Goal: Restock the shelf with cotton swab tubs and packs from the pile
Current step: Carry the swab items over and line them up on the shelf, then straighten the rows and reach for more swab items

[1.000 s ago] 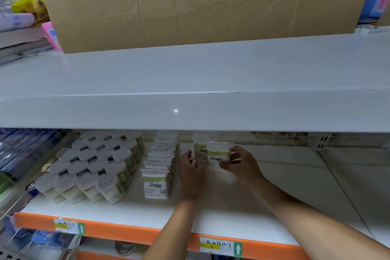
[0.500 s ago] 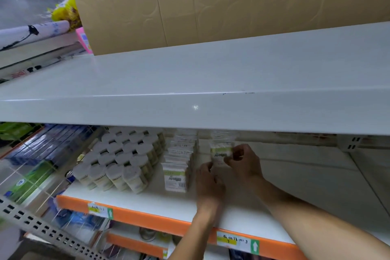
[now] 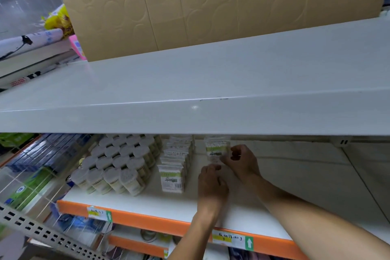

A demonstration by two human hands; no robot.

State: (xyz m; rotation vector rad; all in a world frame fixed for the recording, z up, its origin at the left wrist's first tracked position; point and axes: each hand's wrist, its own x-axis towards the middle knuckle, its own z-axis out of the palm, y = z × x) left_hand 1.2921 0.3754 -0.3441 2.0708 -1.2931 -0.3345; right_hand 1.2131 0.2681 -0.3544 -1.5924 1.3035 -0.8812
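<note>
A cotton swab pack [image 3: 217, 151] stands deep on the shelf [image 3: 147, 200], right of the pack row [image 3: 175, 167]. The right hand [image 3: 241, 161] pinches it with curled fingers; the left hand [image 3: 212, 183] rests nearby, loosely curled, empty. Released crooked, the light pack may topple.

Right hand [image 3: 240, 159] pinching — left hand [image 3: 212, 182] loosely curled.
</note>
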